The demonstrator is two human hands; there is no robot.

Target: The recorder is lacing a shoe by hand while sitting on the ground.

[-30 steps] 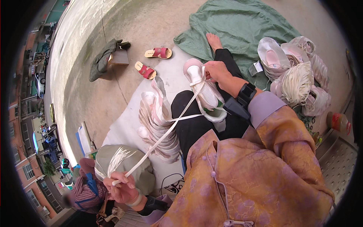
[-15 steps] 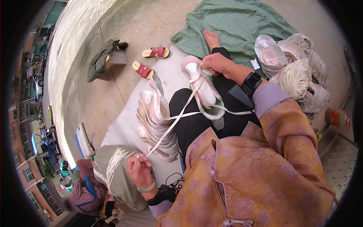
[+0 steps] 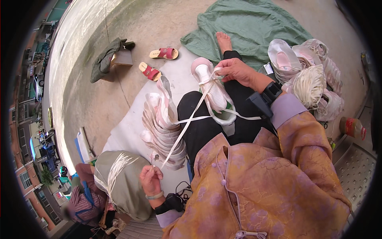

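Shoe (image 3: 215, 91) between the black-clad thighs (image 3: 190, 104), toe (image 3: 199, 65) outward: holding its white lace (image 3: 175, 144) stretched out, pinching narrowly with left hand (image 3: 151, 178); also pinching lace beside the toe with right hand (image 3: 235, 72). Apparently only beginning the lacing, crossing strands near the toe and leaving most of the mesh tongue (image 3: 218, 100) behind uncrossed.

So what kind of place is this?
Maybe an outdoor workspace near a road: there's concrete ground, a white car beyond it, and stacked shoe uppers.
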